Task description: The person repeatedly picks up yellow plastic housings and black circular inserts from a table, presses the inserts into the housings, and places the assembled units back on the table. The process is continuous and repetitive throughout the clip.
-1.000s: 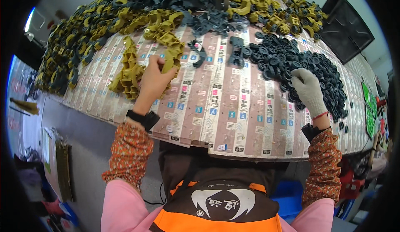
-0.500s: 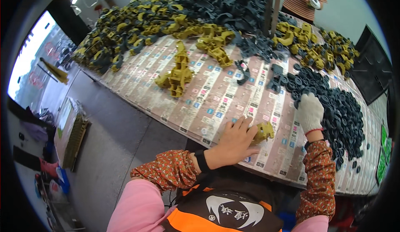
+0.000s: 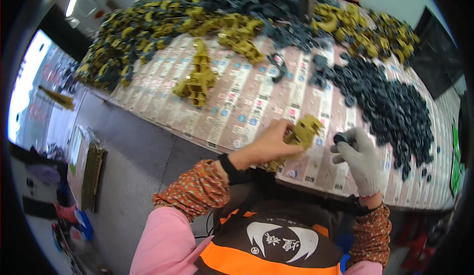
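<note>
Yellow plastic part (image 3: 302, 131) gripped in bare left hand (image 3: 269, 144), held just above near edge of desk (image 3: 247, 107), fingers closed round its lower end. A second ago at far pile, that hand touching a yellow piece among stacked ones; half a second ago already drawn back near, piece in grasp. Now brought in close beside gloved right hand (image 3: 360, 159), so both pieces lie near each other in front of the body.

Small dark ring (image 3: 340, 137) pinched at fingertips of right hand, glove curled shut on it. That hand earlier resting on dark ring heap (image 3: 390, 112) to the right, now lifted off it and turned toward the yellow part. Ring and part just beside one another, not seen touching.

Short stack of yellow parts (image 3: 197, 80) left lying far left on desk, well apart. Mixed yellow and dark pile (image 3: 148, 25) along far edge.
</note>
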{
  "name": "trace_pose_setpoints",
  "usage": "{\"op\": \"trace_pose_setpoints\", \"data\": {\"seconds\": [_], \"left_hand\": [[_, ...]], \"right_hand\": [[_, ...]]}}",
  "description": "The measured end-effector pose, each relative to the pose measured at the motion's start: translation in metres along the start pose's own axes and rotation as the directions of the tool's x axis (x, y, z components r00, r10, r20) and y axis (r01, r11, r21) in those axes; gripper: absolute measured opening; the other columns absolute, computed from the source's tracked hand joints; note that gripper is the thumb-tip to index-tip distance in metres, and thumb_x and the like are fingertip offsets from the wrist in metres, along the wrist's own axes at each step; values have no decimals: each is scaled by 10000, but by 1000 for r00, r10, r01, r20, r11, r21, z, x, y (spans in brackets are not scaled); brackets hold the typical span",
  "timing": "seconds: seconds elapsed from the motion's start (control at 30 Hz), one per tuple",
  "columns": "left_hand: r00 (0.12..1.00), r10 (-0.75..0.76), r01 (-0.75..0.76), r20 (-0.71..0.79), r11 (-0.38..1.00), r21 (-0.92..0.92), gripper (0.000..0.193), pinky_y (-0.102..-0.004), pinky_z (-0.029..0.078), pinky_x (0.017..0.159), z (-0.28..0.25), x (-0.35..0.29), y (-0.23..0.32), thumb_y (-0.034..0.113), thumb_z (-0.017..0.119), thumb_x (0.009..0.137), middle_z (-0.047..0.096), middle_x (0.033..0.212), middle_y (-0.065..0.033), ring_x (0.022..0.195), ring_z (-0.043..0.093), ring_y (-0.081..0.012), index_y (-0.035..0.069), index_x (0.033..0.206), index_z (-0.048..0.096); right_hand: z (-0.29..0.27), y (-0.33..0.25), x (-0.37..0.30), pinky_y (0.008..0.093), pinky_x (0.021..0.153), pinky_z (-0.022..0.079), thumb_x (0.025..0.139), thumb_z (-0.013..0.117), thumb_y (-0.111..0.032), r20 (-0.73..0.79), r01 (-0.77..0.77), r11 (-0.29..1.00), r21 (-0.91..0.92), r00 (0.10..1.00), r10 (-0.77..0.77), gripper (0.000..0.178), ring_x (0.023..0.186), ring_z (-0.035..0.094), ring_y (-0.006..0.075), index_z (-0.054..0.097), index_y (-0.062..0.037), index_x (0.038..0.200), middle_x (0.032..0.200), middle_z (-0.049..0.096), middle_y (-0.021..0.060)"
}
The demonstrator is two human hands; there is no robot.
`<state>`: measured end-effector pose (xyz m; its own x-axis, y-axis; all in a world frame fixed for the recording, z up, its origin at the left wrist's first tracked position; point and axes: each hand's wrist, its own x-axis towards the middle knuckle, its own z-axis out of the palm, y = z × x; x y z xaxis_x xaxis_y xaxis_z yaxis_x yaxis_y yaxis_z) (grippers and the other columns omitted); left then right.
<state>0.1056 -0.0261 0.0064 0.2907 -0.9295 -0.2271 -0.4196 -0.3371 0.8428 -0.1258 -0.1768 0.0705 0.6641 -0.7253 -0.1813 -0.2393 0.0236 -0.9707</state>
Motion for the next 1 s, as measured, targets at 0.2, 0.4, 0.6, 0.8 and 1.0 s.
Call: {"op": "trace_pose_setpoints", "data": {"seconds": [0.2,0.4,0.6,0.8,1.0], "left_hand": [[954,8,257,299,487,-834,715,-412,566,1018,3,-37,25,312,745,1002,622,1317,-125,1196,645,-232,80,1570,378],[947,158,269,280,88,-959,649,-428,582,998,17,-44,18,407,694,1054,647,1290,-105,1154,668,-213,98,1557,425],[973,-31,214,228,484,-848,617,-363,628,897,29,-48,16,364,778,1008,665,1209,-60,1050,693,-156,64,1456,479],[996,-66,92,64,651,-753,650,-322,576,923,45,-53,22,387,797,994,645,1216,-50,1072,651,-138,58,1454,477],[1000,-3,-3,-6,707,-708,728,-336,541,979,50,-52,24,397,778,1008,630,1233,-68,1092,643,-152,64,1497,354]], "right_hand": [[32,1,-25,281,682,618,1009,610,-15,15,-88,977,194,996,87,201,878,736,157,587,21,1206,1075,677,109],[38,5,-29,269,722,574,1029,632,-58,-84,31,993,112,996,-22,215,871,688,95,635,-14,1239,1046,698,62],[46,22,-19,276,714,565,1024,645,-69,-90,157,987,-38,983,-160,186,852,695,97,665,-14,1200,988,716,68],[62,10,-23,274,710,575,1027,626,-39,-101,89,977,195,992,-70,213,851,706,109,656,-6,1235,1016,722,64],[63,16,-30,291,724,577,1003,630,-18,-97,186,982,43,979,-182,283,852,719,140,647,3,1284,995,719,80]]}}
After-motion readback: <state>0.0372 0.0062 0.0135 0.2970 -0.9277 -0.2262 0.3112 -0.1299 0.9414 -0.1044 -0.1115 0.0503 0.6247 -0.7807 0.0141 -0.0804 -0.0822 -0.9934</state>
